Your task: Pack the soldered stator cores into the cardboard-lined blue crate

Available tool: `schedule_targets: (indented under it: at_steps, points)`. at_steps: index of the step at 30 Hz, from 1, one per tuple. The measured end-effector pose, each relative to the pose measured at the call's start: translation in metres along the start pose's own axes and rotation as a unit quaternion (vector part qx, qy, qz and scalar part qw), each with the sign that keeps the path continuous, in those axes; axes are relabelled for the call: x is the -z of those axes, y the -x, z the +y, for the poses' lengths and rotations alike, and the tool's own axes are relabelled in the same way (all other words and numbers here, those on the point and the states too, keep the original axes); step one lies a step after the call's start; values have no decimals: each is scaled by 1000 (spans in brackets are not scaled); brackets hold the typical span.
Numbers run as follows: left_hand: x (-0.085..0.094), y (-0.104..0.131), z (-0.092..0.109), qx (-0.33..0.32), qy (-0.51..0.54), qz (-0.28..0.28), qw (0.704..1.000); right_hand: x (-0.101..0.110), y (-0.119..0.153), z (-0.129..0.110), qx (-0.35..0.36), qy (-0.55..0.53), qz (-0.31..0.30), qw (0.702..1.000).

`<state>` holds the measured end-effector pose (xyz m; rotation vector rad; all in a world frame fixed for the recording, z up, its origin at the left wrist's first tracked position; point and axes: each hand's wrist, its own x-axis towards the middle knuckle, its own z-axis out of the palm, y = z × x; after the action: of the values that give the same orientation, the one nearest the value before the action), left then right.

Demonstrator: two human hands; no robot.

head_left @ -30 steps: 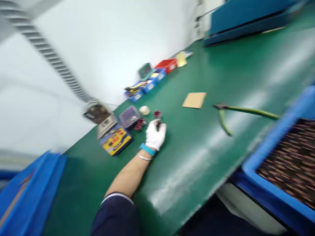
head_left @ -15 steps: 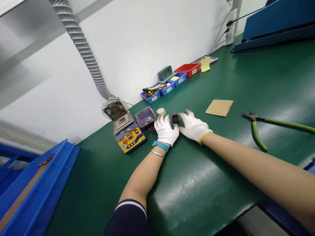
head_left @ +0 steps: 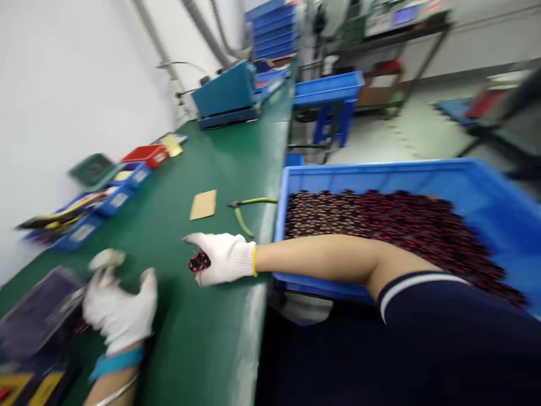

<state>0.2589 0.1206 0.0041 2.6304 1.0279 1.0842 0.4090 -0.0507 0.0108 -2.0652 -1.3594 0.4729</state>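
Note:
My right hand (head_left: 224, 259), in a white knit glove with a yellow cuff, has its thumb and fingers around a small black-and-red motor (head_left: 199, 262) above the green bench. My left hand (head_left: 120, 313), gloved in white with a blue wristband, is at the lower left, thumb spread from the fingers. Its fingertips are beside a small round white container (head_left: 107, 259); blur hides whether they touch. Left of that hand sits a purple-grey plastic box (head_left: 40, 316). A dark-and-red piece shows between the box and the hand, mostly covered.
A blue bin (head_left: 380, 169) full of black, red and copper-coloured motors stands right of the bench. Cutting pliers with green handles (head_left: 243, 217) and a cardboard square (head_left: 203, 204) lie on the bench (head_left: 236, 158). Small blue trays (head_left: 82, 231) and a red tray (head_left: 146, 155) line the wall.
The view has swung right, bringing the blue bin into sight. My right hand has closed around the motor and moved away from my left hand, which stays near the white container.

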Motion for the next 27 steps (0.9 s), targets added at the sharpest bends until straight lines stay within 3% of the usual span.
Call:
schedule_targets:
  at_steps: [2, 5, 7, 9, 10, 11, 14, 17, 22, 27]
  points:
    - [-6, 5, 10, 20, 17, -18, 999, 37, 57, 26, -19, 25, 17, 999]
    - [-13, 24, 34, 14, 36, -98, 994, 100, 151, 76, -177, 108, 107, 972]
    - [-18, 40, 57, -11, 51, -157, 986, 141, 204, 119, -327, 193, 121, 917]
    - [-24, 55, 81, -33, 57, -204, 977, 175, 244, 163, -462, 285, 109, 833]
    - [-26, 62, 92, -42, 59, -220, 973, 188, 259, 182, -511, 315, 86, 795]
    - [-29, 67, 102, -52, 62, -229, 970, 199, 271, 199, -529, 323, 82, 780]
    - [-34, 77, 122, -82, 75, -234, 966, 213, 290, 229, -560, 332, 70, 756]
    - [-36, 79, 127, -81, 75, -240, 965, 213, 292, 244, -569, 335, 56, 749]
    - [-33, 76, 122, -43, 66, -241, 967, 214, 294, 254, -558, 340, 30, 757]
    - [-32, 76, 122, -54, 58, -264, 961, 216, 299, 253, -564, 313, 12, 764]
